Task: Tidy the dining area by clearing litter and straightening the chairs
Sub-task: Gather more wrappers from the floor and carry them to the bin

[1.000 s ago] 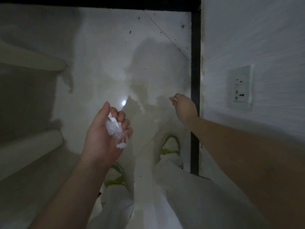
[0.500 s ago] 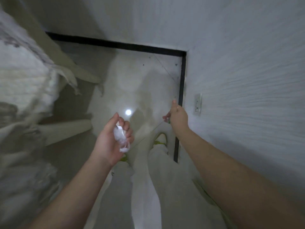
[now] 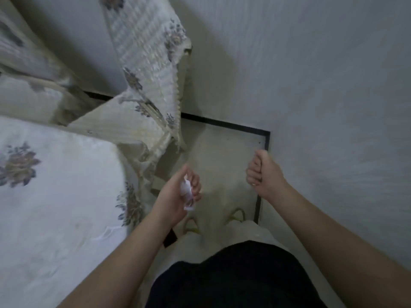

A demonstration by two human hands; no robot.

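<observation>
Here, crumpled tissue (image 3: 186,193) gripped in left hand (image 3: 175,196); right hand (image 3: 264,174) fisted apart.

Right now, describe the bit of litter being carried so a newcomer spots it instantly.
Start at the table with the floral cloth on the left, then go right past its edge to the left hand over the floor. The crumpled white scrap is pinched in its fingers, small and wrinkled. The right hand, near the wall, is a closed fist showing nothing.
</observation>
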